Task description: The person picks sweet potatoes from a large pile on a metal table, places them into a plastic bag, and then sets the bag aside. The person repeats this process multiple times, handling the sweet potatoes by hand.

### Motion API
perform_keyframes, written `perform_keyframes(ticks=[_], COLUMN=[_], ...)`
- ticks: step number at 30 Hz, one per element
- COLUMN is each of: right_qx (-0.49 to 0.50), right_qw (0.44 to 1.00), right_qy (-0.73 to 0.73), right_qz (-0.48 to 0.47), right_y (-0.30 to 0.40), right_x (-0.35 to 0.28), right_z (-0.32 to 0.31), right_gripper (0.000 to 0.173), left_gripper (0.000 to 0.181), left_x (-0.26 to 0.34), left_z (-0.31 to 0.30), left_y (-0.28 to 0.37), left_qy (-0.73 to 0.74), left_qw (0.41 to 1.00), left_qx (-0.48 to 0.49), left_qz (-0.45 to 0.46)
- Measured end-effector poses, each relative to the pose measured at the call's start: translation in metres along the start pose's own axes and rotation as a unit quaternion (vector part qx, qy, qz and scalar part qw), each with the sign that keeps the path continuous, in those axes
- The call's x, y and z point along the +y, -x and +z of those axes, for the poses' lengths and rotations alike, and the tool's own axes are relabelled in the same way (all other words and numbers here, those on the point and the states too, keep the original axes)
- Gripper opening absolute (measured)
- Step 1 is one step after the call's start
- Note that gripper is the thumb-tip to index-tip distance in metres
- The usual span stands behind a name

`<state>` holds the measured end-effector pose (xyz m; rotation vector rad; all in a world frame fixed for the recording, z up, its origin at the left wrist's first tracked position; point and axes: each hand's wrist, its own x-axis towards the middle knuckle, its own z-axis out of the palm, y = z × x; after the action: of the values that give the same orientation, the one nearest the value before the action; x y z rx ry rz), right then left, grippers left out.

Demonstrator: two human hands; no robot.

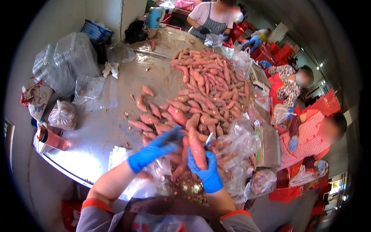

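Observation:
My right hand, in a blue glove, is closed around a long sweet potato with reddish-pink skin. Beside that root a short metal blade sticks up, perhaps a knife; its handle is hidden by the hand. My left hand, also gloved in blue and blurred, reaches over the near edge of the pile with its fingers apart. No object shows in it. Ahead spreads a big heap of sweet potatoes on the metal table. Trimmed bits lie close to my apron.
Clear plastic bags and a weighing scale line the right side. At left are clear plastic containers, a filled bag and a pink bottle. A blue jug stands far back. Several people work around the table near red crates.

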<state>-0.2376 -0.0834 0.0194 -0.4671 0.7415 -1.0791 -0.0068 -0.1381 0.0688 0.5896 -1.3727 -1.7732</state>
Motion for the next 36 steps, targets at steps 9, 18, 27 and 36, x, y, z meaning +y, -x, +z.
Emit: perform_keyframes(ticks=[9,18,27,36], right_qx=[0.054,0.078,-0.001,0.227], right_qw=[0.938,0.973,0.965,0.97], right_qy=[0.247,0.065,-0.261,0.035], right_qz=[-0.237,-0.205,0.011,-0.085], right_y=[0.115,0.162,0.18,0.202], right_x=[0.029,0.062,0.046,0.034], right_z=[0.002,-0.014,-0.034,-0.041], right_gripper=[0.059,0.057,0.071,0.041], left_gripper=[0.071,0.037,0.043,0.04], left_x=[-0.043,-0.071,-0.082,-0.1], left_z=[0.126,0.166,0.183,0.18], left_y=[0.035,0.032,0.003,0.005], left_qy=[0.014,-0.285,-0.071,0.331], left_qw=[0.997,0.957,0.997,0.923], left_qx=[-0.056,-0.047,-0.016,0.007], left_qz=[-0.044,0.005,0.016,-0.197])
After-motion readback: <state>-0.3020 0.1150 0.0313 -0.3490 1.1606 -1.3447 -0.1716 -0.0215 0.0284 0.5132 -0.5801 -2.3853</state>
